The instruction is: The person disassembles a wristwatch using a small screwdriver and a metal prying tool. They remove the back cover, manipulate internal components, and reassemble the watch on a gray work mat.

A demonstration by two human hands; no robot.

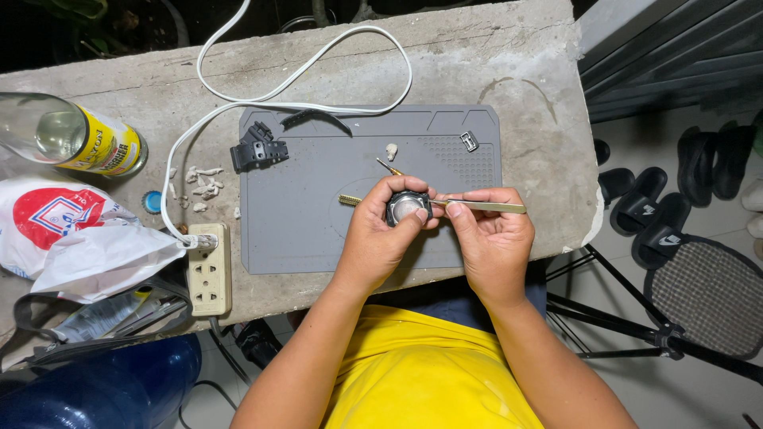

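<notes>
Watch case (pixel 408 207) sits pinched in our left hand (pixel 380 234) at frame centre while our right hand (pixel 491 238) pinches brass tweezers (pixel 485 206) over the grey mat (pixel 318 214).

The rough, pitted grey concrete ledge (pixel 509 48) carries a matt, smooth grey rubbery work mat (pixel 318 222) with a finely dotted patch at one corner. The small round watch case (pixel 408 207) looks like dull black plastic around a glossy clear glass face, and the slim tweezers (pixel 489 206) have a brushed brass-coloured metal sheen. Nearby lie a glossy white plastic cable (pixel 302 71), a shiny clear glass bottle (pixel 48 131) with a yellow paper label, and a crinkled white plastic bag (pixel 87 246).
</notes>
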